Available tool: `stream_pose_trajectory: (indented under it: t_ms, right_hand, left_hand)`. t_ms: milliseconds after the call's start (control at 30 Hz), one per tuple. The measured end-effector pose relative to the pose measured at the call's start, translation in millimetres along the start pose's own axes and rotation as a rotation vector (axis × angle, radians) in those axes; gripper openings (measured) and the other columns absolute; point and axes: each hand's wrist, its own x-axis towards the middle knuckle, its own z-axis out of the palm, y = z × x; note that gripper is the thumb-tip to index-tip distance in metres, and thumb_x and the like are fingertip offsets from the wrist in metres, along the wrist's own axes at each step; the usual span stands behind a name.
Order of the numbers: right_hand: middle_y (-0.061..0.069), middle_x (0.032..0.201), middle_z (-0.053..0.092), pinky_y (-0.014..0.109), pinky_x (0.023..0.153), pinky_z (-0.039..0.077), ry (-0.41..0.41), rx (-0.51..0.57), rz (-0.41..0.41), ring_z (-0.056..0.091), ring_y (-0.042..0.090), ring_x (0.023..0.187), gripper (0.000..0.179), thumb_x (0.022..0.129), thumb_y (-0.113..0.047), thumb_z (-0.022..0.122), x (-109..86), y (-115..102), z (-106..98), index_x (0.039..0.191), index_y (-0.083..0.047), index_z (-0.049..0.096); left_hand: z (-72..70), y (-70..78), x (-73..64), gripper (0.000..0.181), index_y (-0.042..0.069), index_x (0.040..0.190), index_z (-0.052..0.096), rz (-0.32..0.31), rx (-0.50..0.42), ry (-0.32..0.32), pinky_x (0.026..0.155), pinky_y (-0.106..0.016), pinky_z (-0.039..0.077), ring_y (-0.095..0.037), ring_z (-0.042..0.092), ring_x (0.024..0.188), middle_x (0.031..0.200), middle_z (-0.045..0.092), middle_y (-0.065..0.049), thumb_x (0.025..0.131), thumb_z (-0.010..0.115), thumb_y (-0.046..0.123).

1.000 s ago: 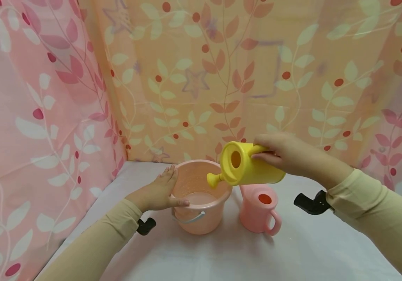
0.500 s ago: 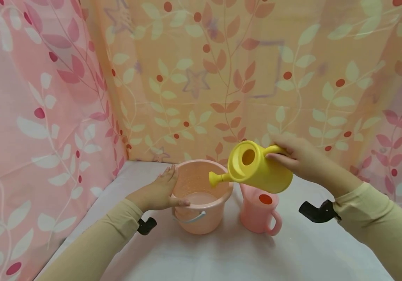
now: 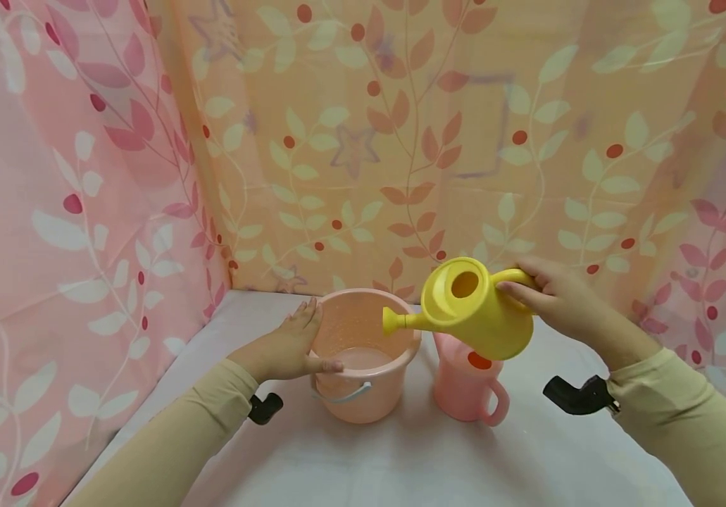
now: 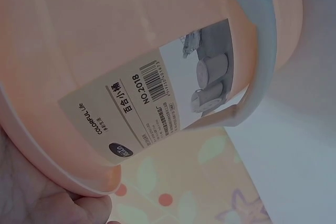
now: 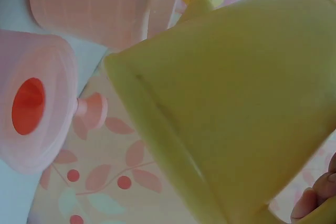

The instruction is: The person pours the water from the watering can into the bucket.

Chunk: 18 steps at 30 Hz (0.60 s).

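Observation:
My right hand (image 3: 555, 303) grips the handle of a yellow watering can (image 3: 492, 320) in the head view. The can is held in the air, tilted, with its sprinkler head over the right side of a peach-coloured bucket (image 3: 359, 405). Along the bucket's left rim lies my left hand (image 3: 280, 346), its fingers straight and the thumb over the front rim. The left wrist view shows the bucket's printed label (image 4: 142, 98) and pale handle (image 4: 268, 40). In the right wrist view, the yellow can's body fills most of the picture.
A pink watering can (image 3: 458, 387) with a round red opening stands right of the bucket, partly behind the yellow can. White cloth (image 3: 363, 468) covers the table. Patterned curtains (image 3: 363, 197) hang behind and at the sides.
The yellow watering can has moved right and slightly down with my right hand, and its body has tipped back towards upright. My left hand has stayed at the bucket's rim.

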Motion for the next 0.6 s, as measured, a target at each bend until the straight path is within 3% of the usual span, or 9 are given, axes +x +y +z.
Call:
stream_pose_trajectory:
  t_ms: [400, 600]
  right_hand:
    - [0.01, 0.079, 0.053, 0.024, 0.062, 0.051, 0.021, 0.199, 0.1, 0.051, 0.018, 0.072, 0.012, 0.092, -0.014, 0.055, -9.8, 18, 3, 0.098, -0.005, 0.057]
    - [0.005, 0.077, 0.052, 0.023, 0.062, 0.051, 0.07, 0.235, 0.115, 0.05, 0.013, 0.072, 0.01, 0.092, -0.012, 0.054, -15.2, 24, -2, 0.1, -0.005, 0.057]
  left_hand:
    - [1.9, -3.5, 2.8, 0.118, -0.007, 0.143, 0.004, 0.0, 0.006, -0.004, 0.11, -0.049, 0.008, -0.031, -0.002, 0.138, 0.15, -0.004, -0.022, 0.072, 0.047, 0.077]
    - [1.9, -3.3, 2.9, 0.118, -0.008, 0.143, 0.004, 0.001, 0.017, -0.006, 0.109, -0.049, 0.009, -0.032, -0.002, 0.138, 0.15, -0.005, -0.023, 0.072, 0.047, 0.076]
